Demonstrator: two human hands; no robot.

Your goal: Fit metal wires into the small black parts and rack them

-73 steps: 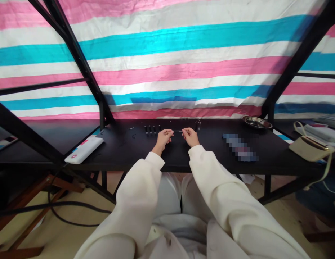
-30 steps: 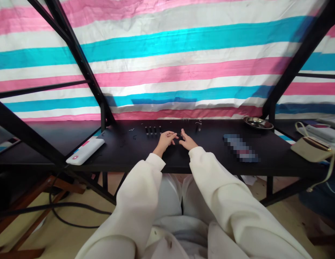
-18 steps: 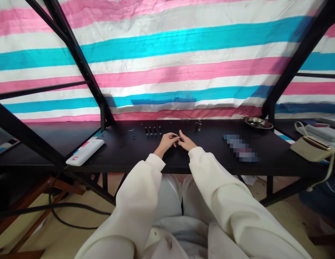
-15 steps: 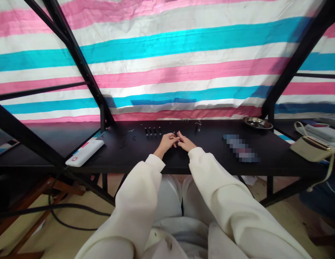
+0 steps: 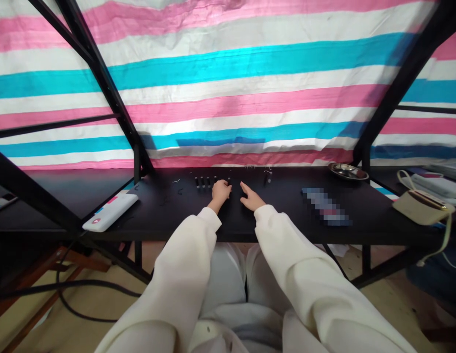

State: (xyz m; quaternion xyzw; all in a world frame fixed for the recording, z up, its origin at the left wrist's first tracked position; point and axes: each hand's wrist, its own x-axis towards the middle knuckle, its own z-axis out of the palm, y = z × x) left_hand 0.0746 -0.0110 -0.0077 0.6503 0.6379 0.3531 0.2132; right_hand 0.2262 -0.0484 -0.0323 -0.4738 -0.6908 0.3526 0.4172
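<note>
While my left hand curls down over the bench, its fingertips sit just beside the right end of a row of small dark upright pieces. The fingers are bunched, not spread; whether they pinch anything I cannot tell, since the hand hides the tips. My right hand lies apart from it, open, its fingers loosely spread and pointing forward, with nothing visible in them.

Position of the pieces: the row stands near the far edge of the bench, with three or four pieces in line. A single piece stands between my hands, just past the left fingertips. A pair of similar pieces stands farther right. What the pieces are is too small to tell.

Progress: as things lie, the row holds most of the pieces in sight, while the single piece and the pair stand outside it.

Surroundings: thin curled bits lie left of the row. A steel dish sits at the far right corner, and a blurred object lies nearer on the right. A white power bank lies at the left end of the bench. Nothing stands between my hands and the row.
</note>
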